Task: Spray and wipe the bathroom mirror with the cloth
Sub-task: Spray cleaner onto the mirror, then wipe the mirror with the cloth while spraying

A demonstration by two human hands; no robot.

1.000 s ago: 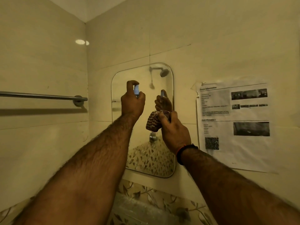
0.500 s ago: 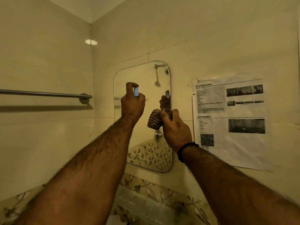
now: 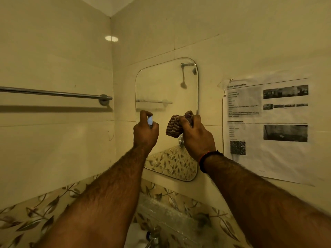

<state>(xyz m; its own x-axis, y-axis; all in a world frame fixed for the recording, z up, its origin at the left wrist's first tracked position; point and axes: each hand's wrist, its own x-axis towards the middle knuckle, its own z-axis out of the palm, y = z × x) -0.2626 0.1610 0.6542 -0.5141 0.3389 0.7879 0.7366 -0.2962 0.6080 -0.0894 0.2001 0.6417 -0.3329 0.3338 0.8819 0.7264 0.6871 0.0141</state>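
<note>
While raised before the mirror (image 3: 166, 90), left hand (image 3: 145, 131) grips a spray bottle (image 3: 150, 120), forefinger on top; right hand (image 3: 196, 135) clenches a bunched cloth (image 3: 173, 127) near the glass. Right: taped notice (image 3: 268, 127), heading blurred, perhaps "Information"; QR code.

You see a cloth (image 3: 173, 127) in maroon and pale stripes, a pale blue spray bottle (image 3: 150, 120), a red and black wristband (image 3: 207, 159), cream wall tiles (image 3: 53, 149) above a brown leaf-patterned border (image 3: 35, 219), and a black-and-white printed sheet (image 3: 268, 129)
</note>
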